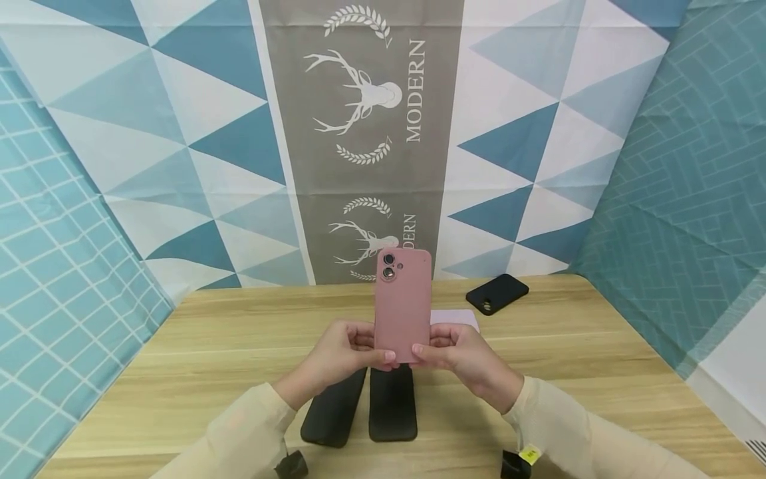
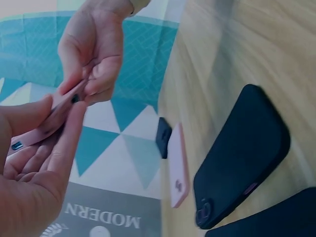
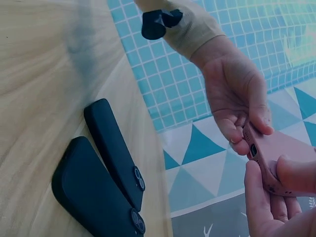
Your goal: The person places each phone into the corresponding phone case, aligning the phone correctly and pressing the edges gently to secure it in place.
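Note:
Both hands hold up a pink phone [image 1: 403,299] by its lower end, its back with two camera lenses facing the head camera. The left hand [image 1: 350,349] grips the lower left side, thumb across the back. At the lower right side, the right hand [image 1: 461,352] pinches the phone the same way, fingers behind it. The right wrist view shows the pink phone's [image 3: 291,153] bottom edge with its port opening between the two hands.
Two black phones [image 1: 335,412] [image 1: 392,406] lie side by side on the wooden table [image 1: 239,372] below the hands. A pale pink phone [image 1: 457,318] lies farther back, partly hidden by the right hand. A small black phone [image 1: 499,293] is near the table's back edge, before a patterned cloth [image 1: 509,133].

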Motion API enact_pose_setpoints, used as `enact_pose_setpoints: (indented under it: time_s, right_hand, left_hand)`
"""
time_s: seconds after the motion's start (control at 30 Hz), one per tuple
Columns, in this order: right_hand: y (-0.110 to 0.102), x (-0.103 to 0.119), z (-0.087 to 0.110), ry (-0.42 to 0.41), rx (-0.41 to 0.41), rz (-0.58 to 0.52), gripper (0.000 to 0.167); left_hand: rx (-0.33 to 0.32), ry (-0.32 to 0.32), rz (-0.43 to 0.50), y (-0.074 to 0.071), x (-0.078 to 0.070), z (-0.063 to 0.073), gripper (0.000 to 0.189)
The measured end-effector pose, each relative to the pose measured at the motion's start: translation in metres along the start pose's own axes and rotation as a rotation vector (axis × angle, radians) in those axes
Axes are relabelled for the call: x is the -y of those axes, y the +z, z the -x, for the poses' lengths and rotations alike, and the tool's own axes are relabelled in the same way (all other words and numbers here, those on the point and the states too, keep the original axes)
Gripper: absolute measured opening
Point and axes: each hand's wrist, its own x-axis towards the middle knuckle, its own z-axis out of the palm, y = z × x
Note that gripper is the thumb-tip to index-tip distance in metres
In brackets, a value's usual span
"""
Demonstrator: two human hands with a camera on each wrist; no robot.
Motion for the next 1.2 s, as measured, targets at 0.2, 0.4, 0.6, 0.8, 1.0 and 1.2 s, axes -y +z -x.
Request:
enact_pose_setpoints:
  time_s: [0.2, 0.4, 0.6, 0.8, 1.0, 1.2]
  right_hand:
    - [0.001, -0.002, 0.001, -0.036, 0.034, -0.028, 0.043]
    - [0.002, -0.001, 0.003, -0.025, 0.033, -0.031, 0.038]
    - [0.002, -0.007, 0.007, 0.020, 0.053, -0.042, 0.034]
    - [-0.003, -0.009, 0.004, 0.032, 0.124, -0.075, 0.043]
    - [-0.007, -0.002, 0.000, 0.034, 0.142, -0.023, 0.048]
    - [-0.009, 0.001, 0.001, 0.039, 0.096, 0.023, 0.050]
  left_hand:
    - [0.002, 0.027, -0.084, -0.002, -0.004, 0.001, 0.035]
    - [-0.123, 0.003, -0.143, -0.002, -0.007, -0.001, 0.031]
    - [-0.095, -0.043, -0.057, 0.000, -0.007, 0.004, 0.033]
    - [-0.093, -0.089, 0.020, 0.000, -0.004, 0.005, 0.035]
    - [-0.094, -0.108, 0.052, -0.001, 0.002, 0.004, 0.035]
    - [-0.058, -0.097, 0.063, 0.000, 0.004, 0.006, 0.036]
